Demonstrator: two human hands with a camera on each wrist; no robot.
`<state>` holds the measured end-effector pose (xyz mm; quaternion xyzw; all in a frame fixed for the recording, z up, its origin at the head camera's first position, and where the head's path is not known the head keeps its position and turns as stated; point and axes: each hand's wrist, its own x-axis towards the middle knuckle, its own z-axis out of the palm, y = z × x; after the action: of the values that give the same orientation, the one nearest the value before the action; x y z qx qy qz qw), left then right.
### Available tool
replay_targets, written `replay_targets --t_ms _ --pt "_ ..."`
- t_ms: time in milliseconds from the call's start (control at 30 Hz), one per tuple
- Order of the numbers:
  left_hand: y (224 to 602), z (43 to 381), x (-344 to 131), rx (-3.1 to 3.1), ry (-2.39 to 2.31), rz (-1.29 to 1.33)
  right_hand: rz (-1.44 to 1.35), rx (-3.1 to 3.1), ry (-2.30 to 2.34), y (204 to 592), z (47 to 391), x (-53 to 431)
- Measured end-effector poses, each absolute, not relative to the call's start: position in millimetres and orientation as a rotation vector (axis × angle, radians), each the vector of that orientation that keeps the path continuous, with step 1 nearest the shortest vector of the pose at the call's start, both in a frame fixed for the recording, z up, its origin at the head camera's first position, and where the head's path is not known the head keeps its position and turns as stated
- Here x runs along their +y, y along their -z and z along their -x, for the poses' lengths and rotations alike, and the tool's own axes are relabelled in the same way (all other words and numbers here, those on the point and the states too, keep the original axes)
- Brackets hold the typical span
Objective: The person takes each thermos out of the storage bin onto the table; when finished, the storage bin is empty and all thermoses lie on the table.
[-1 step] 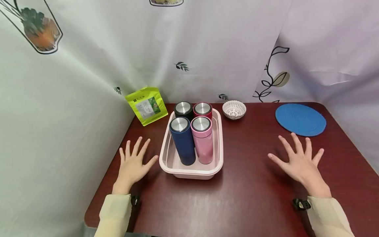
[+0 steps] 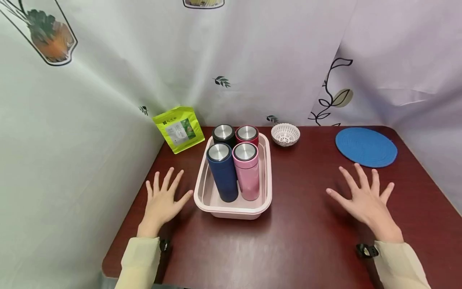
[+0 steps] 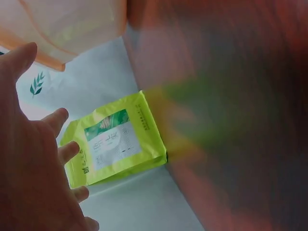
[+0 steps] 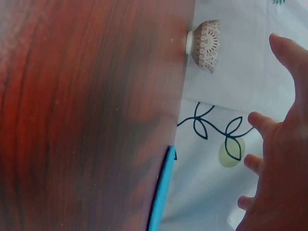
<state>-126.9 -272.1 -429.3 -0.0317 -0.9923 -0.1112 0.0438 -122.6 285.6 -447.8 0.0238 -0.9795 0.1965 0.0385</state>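
Note:
My left hand (image 2: 161,208) hovers with fingers spread at the left of a pale pink plastic basin (image 2: 236,210), its thumb tip close to the rim. My right hand (image 2: 368,202), fingers also spread and holding nothing, is over the table's right side. Four-sided grouping fills the basin: a navy vacuum flask (image 2: 225,178) and a pink one (image 2: 248,176) in front, a black one (image 2: 223,136) and a red one (image 2: 247,134) behind, all upright with silver-topped lids. Beyond the left fingers leans a lime-green pouch (image 3: 113,139), its label visible in the left wrist view.
At the back, right of the basin, sits a small white openwork bowl (image 2: 285,135). A round blue woven mat (image 2: 366,147) lies near the back right corner. Printed cloth (image 2: 252,60) hangs behind and beside the dark red-brown table (image 2: 288,241).

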Motion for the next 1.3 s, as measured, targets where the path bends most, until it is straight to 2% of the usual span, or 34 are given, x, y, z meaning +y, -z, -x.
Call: replay_targets --t_ms 200,367,500,633,800,1067,1300 --pt "404.2 107.8 -255.3 -2.955 0.437 0.137 -0.175 -2.86 -0.758 442.2 116.8 282.3" --pt "380.5 103.7 -230.1 -2.967 0.806 0.111 -0.282 -2.729 -1.028 420.4 111.9 263.6" --pt "381.1 109.6 -214.0 -2.947 1.212 0.109 -0.312 -2.704 -1.134 397.2 112.3 236.6" --pt "387.6 106.9 -207.5 -2.819 1.599 -0.031 -0.427 -2.651 -1.338 383.1 116.3 203.4" --pt "392.6 98.8 -210.8 -2.662 1.81 -0.119 -0.584 -2.615 -1.651 375.4 131.8 153.4" --pt "392.4 93.8 -211.3 -2.645 1.866 -0.198 -0.724 -2.744 -1.306 374.9 163.0 99.8" --pt "392.5 97.8 -208.3 -2.637 1.854 -0.224 -0.691 -2.716 -1.312 376.0 171.6 82.3"
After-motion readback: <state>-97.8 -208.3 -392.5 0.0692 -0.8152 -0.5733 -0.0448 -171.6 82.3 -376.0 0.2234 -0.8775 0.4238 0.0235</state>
